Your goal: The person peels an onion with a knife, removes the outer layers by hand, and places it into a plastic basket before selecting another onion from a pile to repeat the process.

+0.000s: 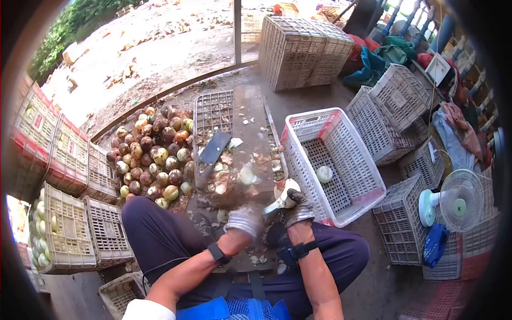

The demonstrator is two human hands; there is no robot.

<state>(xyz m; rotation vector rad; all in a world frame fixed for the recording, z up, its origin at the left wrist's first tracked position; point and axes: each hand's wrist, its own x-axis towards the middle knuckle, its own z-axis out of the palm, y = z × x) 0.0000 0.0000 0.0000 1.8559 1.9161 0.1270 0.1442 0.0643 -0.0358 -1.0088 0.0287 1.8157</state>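
My right hand, in a dirty glove, grips a partly peeled round fruit with white flesh and some brown skin. My left hand is gloved too and smeared by motion; its fingers are closed around a knife whose pale blade reaches to the fruit's lower side. Both hands are above my lap, at the near end of a worn plank. A dark flat blade lies beyond them among peel scraps. Another pale, blurred piece is on the plank.
Unpeeled brown and green fruits are heaped at left. Beside my right knee, a white plastic crate holds one peeled fruit. Stacked crates stand at left, others at right near a small fan.
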